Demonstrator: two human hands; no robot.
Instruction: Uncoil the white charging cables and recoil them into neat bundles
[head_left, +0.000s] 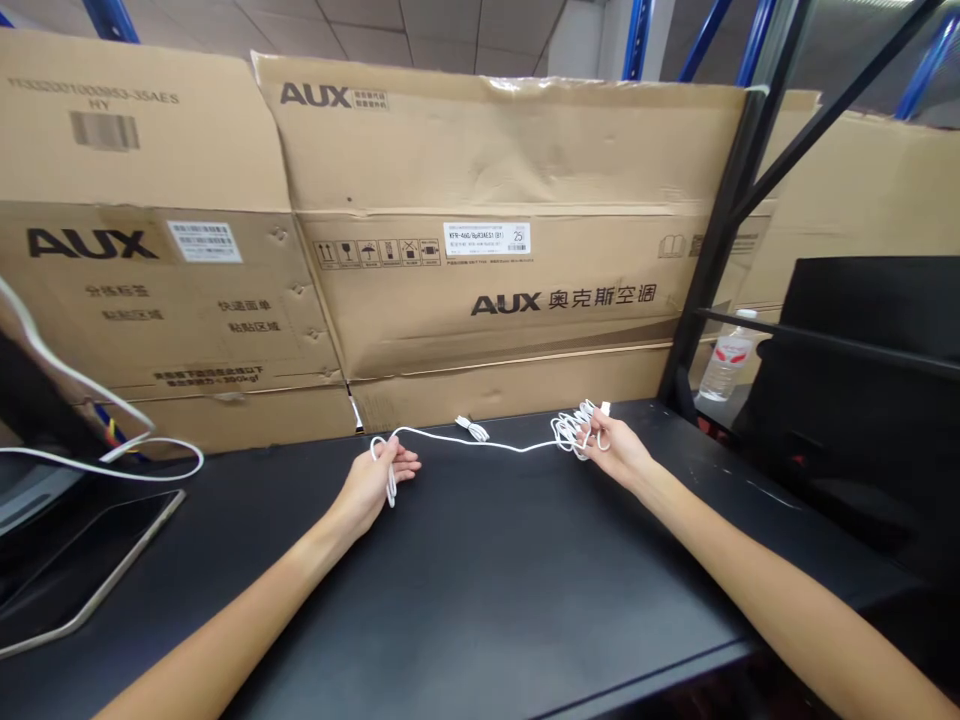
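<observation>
A white cable (480,440) runs between my two hands above the black tabletop (480,580). My left hand (375,478) pinches a small loop of it between thumb and fingers. In my right hand (616,448) is a loose bundle of the same cable, wound in several coils, with a white plug end sticking out at the top. Between the hands, farther back by the cardboard, lies a second, small bundled white cable (472,429), touched by neither hand.
Large cardboard boxes (510,340) wall off the back of the table. At the left lie a tablet-like device (90,570) and a looping white cord (161,440). A black metal frame (712,250), a water bottle (727,358) and a dark monitor (862,400) stand at the right.
</observation>
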